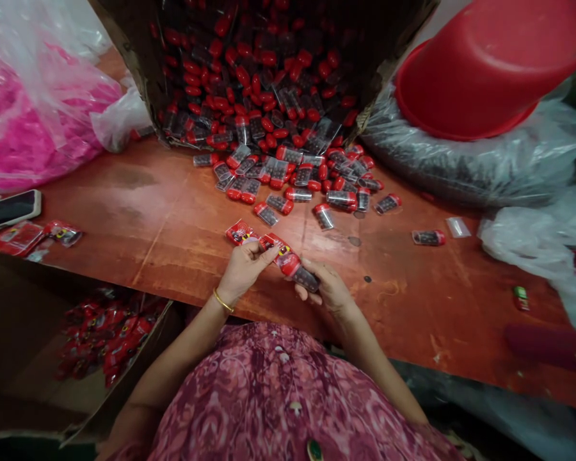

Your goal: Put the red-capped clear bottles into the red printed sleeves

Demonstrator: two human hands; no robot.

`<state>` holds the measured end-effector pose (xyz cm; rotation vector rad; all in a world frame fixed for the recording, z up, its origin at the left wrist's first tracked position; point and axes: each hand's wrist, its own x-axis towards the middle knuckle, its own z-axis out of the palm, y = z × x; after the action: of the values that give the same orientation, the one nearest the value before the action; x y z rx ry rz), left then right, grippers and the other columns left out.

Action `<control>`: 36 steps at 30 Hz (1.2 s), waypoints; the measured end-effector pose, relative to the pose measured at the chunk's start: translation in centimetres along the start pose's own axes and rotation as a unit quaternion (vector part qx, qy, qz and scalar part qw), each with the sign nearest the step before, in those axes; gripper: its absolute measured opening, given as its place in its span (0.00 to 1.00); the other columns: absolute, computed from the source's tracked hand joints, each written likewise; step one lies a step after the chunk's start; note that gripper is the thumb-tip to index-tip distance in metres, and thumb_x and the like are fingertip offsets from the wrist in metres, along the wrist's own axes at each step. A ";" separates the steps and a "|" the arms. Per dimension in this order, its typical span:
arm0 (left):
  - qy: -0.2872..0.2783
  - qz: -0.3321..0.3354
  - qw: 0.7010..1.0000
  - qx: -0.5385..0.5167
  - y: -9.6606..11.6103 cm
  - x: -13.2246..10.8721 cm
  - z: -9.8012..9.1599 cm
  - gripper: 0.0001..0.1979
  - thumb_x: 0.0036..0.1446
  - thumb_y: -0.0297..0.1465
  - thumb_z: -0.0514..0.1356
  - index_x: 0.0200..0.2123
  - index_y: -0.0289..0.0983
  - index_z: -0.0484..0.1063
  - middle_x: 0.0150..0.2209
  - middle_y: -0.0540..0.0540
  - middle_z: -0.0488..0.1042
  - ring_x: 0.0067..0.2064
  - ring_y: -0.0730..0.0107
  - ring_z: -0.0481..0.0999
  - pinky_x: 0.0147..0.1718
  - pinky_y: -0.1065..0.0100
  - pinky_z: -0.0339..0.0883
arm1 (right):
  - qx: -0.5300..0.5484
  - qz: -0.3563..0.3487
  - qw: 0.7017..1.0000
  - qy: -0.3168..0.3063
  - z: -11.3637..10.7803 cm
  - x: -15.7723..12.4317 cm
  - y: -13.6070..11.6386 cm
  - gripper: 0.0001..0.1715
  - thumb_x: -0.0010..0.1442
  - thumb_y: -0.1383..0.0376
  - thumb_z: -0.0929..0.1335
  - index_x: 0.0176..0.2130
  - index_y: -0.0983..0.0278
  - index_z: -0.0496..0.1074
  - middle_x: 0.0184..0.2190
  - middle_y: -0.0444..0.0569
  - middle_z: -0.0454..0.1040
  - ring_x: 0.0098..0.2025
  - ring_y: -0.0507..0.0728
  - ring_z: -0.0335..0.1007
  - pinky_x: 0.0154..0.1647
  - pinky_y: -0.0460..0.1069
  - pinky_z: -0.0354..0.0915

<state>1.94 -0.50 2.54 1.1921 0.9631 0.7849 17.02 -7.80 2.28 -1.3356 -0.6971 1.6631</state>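
Note:
Between my hands, just above the near part of the table, is a small red printed packet (276,245) with a clear capsule (303,276) of dark contents at its lower right end. My left hand (242,269) pinches the packet between thumb and fingers. My right hand (327,286) is closed around the capsule's far end. Whether the capsule sits inside the packet or only against its mouth I cannot tell. Another red packet (240,232) lies on the table beyond my left fingers. Past my hands, many red-capped capsules (278,173) are heaped on the tabletop.
A tipped cardboard box (129,54) spills the capsules. To the left are a bag of pink pieces (38,128) and a phone (12,210). A red tub (480,77) rests on a plastic bag (461,169) at right. Below left, a carton (24,371) holds filled red packets.

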 end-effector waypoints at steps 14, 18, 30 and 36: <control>0.027 -0.098 0.972 -0.211 -1.4 -0.7 3.1 0.15 0.39 0.39 0.68 0.23 0.32 0.73 0.22 0.49 0.73 0.25 0.76 0.70 0.29 0.72 0.65 | 0.052 -0.081 0.992 0.083 1.3 1.0 1.5 0.29 0.52 0.43 0.63 0.20 0.65 0.66 0.10 0.40 0.66 0.07 0.43 0.49 0.07 0.40 0.48; 0.084 -0.070 0.959 -0.262 -1.0 -0.1 2.8 0.15 0.34 0.36 0.71 0.23 0.32 0.73 0.24 0.50 0.75 0.27 0.78 0.72 0.32 0.75 0.66 | 0.070 -0.119 0.989 0.051 0.8 0.4 1.8 0.21 0.51 0.48 0.67 0.30 0.63 0.66 0.18 0.38 0.71 0.09 0.44 0.57 0.10 0.40 0.56; 0.021 -0.053 0.969 -0.240 -1.8 -0.4 3.5 0.16 0.43 0.42 0.66 0.26 0.33 0.71 0.21 0.53 0.69 0.22 0.81 0.65 0.21 0.77 0.59 | 0.000 -0.229 0.953 0.197 2.6 0.8 2.1 0.15 0.56 0.53 0.66 0.31 0.63 0.65 0.16 0.36 0.67 0.12 0.44 0.59 0.13 0.40 0.56; 0.044 -0.038 0.971 -0.232 -2.1 -0.4 3.3 0.20 0.46 0.47 0.62 0.22 0.34 0.69 0.20 0.52 0.68 0.23 0.79 0.65 0.23 0.75 0.61 | 0.001 -0.203 0.966 0.159 2.7 0.8 2.5 0.16 0.57 0.53 0.64 0.31 0.63 0.64 0.18 0.37 0.68 0.12 0.44 0.59 0.12 0.40 0.55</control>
<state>4.80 -2.58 0.85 0.7171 0.8310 0.9454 13.71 -8.08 0.51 -1.3140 -0.7176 1.0935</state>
